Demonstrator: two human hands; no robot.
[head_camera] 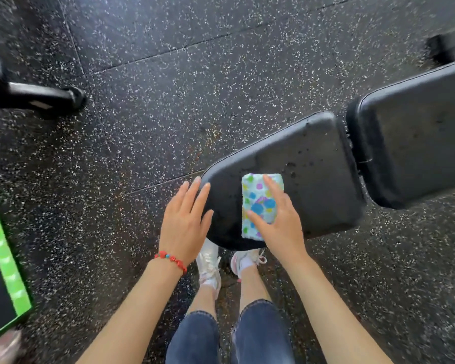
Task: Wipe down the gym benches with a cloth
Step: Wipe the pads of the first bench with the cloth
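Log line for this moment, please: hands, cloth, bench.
right hand: flat on cloth, pressing | cloth: folded, on seat pad | left hand: open, resting on pad's near edge | back pad: untouched

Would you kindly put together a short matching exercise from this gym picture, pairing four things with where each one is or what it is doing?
Column A
1. left hand
2. right hand
3. cloth
4. bracelet

Column B
a. lies flat on the seat pad
b. worn round the left wrist
c. presses down on the cloth
d. rests on the near edge of the seat pad

Pairs: 1-d, 2-c, 3-a, 4-b
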